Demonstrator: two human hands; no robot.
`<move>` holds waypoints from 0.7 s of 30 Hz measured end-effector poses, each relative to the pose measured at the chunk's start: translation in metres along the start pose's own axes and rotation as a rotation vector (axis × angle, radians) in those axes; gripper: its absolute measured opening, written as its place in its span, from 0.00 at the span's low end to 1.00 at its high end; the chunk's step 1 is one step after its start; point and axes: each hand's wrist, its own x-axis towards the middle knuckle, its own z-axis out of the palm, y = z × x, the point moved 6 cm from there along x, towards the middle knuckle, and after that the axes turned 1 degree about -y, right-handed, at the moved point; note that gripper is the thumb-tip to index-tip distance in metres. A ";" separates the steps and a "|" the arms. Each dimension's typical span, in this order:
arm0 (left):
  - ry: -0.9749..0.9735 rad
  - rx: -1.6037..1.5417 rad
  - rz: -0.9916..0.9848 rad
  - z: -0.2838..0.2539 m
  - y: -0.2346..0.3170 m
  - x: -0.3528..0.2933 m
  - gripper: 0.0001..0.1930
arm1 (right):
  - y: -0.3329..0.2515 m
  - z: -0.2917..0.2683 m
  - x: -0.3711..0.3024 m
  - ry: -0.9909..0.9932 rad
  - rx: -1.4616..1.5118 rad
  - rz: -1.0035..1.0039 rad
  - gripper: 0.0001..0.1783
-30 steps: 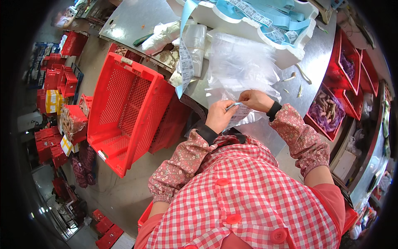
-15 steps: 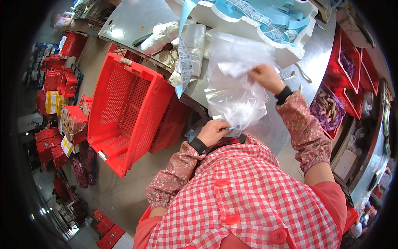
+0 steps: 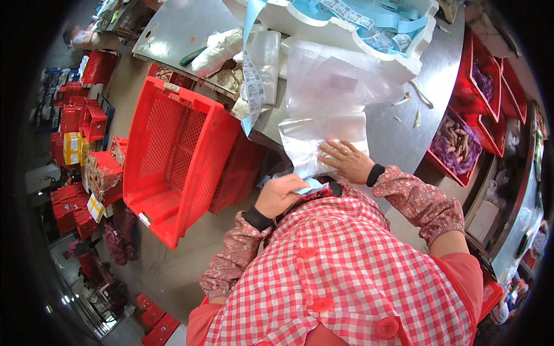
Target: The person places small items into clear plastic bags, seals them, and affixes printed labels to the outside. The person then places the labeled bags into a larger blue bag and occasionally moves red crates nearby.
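My right hand (image 3: 348, 162) lies flat, fingers spread, on a clear plastic bag (image 3: 323, 138) spread over the near edge of the steel table (image 3: 398, 132). A stack of more clear bags (image 3: 334, 81) lies just beyond it. Close to my chest, my left hand (image 3: 281, 195) is closed around a small light-blue paper strip (image 3: 309, 187) at the bag's near corner. A strip of printed labels (image 3: 252, 81) hangs over the table edge to the left.
A large red mesh crate (image 3: 173, 155) stands tilted on the floor at the left. A white foam box (image 3: 346, 29) with blue label strips sits at the table's far side. Red bins with purple roots (image 3: 456, 144) line the right. Stacked red crates (image 3: 75, 121) fill the far left floor.
My right hand came down from holding the bag up and now presses it flat on the table. My left hand stayed by my chest, closed on the blue strip.
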 end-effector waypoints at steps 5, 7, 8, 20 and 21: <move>0.071 -0.127 0.013 -0.020 -0.004 0.043 0.05 | 0.003 -0.008 -0.015 -0.013 0.039 -0.032 0.33; 0.109 -0.075 -0.086 -0.005 -0.042 0.076 0.09 | 0.013 -0.027 -0.009 -0.095 0.241 -0.033 0.27; 0.125 -0.039 -0.166 0.003 -0.066 0.089 0.12 | 0.019 -0.032 -0.006 -0.195 0.330 -0.016 0.25; 0.195 0.007 -0.516 0.014 -0.121 0.071 0.13 | 0.004 0.001 0.010 0.143 0.169 0.041 0.42; 0.101 0.102 -0.533 0.011 -0.118 0.065 0.13 | 0.005 0.003 0.009 0.150 0.173 0.043 0.42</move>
